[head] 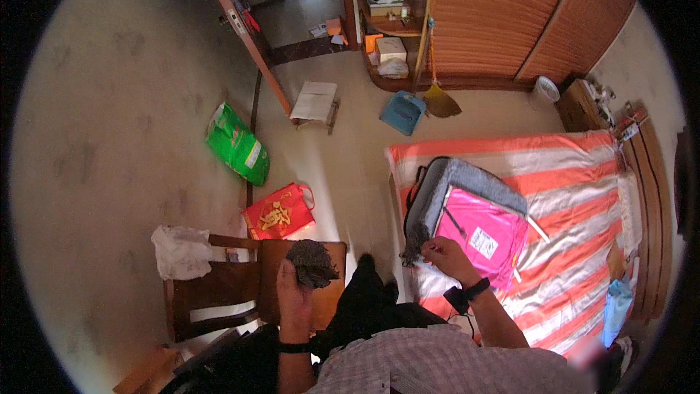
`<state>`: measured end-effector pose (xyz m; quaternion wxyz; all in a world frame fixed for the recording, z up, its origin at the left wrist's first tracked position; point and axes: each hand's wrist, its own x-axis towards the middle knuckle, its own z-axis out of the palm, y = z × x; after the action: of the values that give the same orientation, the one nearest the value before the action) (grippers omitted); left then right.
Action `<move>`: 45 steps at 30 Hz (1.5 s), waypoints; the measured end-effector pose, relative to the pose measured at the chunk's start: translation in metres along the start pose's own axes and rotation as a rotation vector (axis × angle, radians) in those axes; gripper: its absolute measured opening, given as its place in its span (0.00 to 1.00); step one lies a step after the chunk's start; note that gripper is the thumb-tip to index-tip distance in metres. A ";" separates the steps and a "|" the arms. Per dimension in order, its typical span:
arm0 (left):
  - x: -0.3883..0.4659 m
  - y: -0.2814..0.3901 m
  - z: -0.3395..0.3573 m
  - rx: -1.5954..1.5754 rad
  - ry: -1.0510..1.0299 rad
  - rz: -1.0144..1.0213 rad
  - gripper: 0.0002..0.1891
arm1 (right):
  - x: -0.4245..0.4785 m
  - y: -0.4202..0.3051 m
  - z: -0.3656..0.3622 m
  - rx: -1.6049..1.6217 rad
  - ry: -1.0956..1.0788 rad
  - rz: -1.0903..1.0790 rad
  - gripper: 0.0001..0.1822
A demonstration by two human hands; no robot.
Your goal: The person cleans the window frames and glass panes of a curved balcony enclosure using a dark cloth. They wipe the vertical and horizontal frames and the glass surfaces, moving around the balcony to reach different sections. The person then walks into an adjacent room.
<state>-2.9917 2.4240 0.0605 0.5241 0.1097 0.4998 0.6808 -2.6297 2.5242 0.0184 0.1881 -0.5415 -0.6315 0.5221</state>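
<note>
My left hand [292,295] holds a dark grey, fuzzy wad of material [311,262] above the wooden chair seat [331,306]. On the bed, my right hand [448,257] pinches at a dark, ragged tuft of similar fuzzy material [416,243], by the near corner of a grey soft bag [484,178]. The bag has a black edge and strap at its left side. A bright pink plastic package [465,210] with a white label lies on the bag, partly behind my right hand. The tuft's exact hold between the fingertips is hard to make out.
The bag rests on an orange-and-white striped bed cover [579,197]. A red gift bag [281,210], a green plastic sack [238,145] and a low stool [315,101] stand to the left. Beyond are a blue dustpan [403,113], a broom [442,103] and an open door [246,38].
</note>
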 end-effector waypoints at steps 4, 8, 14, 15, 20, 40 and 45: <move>0.085 -0.015 0.015 -0.161 -0.050 -0.057 0.21 | 0.042 0.000 -0.023 -0.005 0.014 0.074 0.17; 0.162 -0.018 0.023 0.264 -0.010 0.115 0.22 | 0.100 -0.001 -0.049 -0.018 0.031 0.151 0.14; 0.252 -0.012 -0.019 0.052 0.135 -0.171 0.26 | 0.172 0.013 -0.080 0.038 -0.083 0.333 0.14; 0.253 -0.014 -0.037 0.111 0.154 -0.090 0.28 | 0.187 0.007 -0.074 0.134 -0.057 0.367 0.08; 0.186 -0.011 -0.074 0.060 0.352 -0.127 0.23 | 0.263 0.017 -0.057 -0.083 -0.238 0.320 0.11; -0.045 -0.174 -0.101 -0.269 0.581 -0.171 0.26 | 0.309 0.014 -0.002 -0.099 -0.577 0.124 0.13; 0.050 -0.115 -0.085 -0.311 0.408 -0.118 0.27 | 0.335 -0.013 -0.004 -0.082 -0.509 0.053 0.13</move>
<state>-3.0009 2.4117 -0.0905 0.4620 -0.1411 0.4898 0.7257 -2.7477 2.8221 -0.0787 -0.0127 -0.4161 -0.6648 0.6203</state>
